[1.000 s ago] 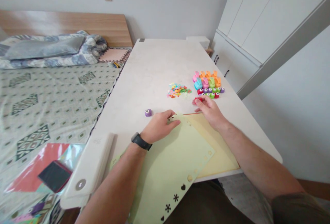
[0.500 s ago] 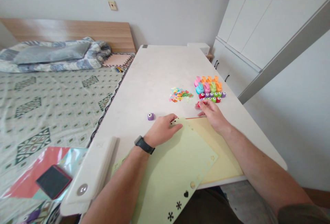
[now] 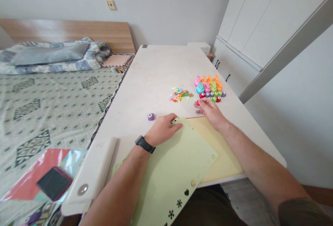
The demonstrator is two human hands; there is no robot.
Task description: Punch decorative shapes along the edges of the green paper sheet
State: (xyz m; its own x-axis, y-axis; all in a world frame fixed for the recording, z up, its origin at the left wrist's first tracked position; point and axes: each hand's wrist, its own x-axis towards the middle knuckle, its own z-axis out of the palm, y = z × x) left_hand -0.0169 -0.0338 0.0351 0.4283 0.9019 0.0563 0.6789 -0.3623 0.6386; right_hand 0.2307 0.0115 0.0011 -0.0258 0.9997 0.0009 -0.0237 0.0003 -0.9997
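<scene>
My left hand point(image 3: 166, 128) grips the far corner of a pale green sheet of paper point(image 3: 179, 160), thumb on top and fingers at its edge. Shapes such as snowflakes and a heart are cut through the sheet's margins. In my right hand point(image 3: 210, 111) is a small red craft punch point(image 3: 198, 103), pinched between thumb and fingers and partly hidden by them. Just beyond that hand stand rows of small craft punches point(image 3: 214, 94) and larger coloured punches point(image 3: 207, 86). A purple craft punch point(image 3: 151, 116) sits alone beyond my left hand.
Yellow paper point(image 3: 223, 156) lies under the green sheet on the white table point(image 3: 163, 66). Paper cut-outs point(image 3: 180, 94) are heaped mid-table. A long white device point(image 3: 96, 170) occupies the left edge. A phone point(image 3: 54, 183) rests on packaged coloured paper point(image 3: 33, 177) on the bed.
The view has shifted slightly. My right hand, with the red craft punch, has moved a little away from the punch rows. My left hand keeps its hold on the green paper.
</scene>
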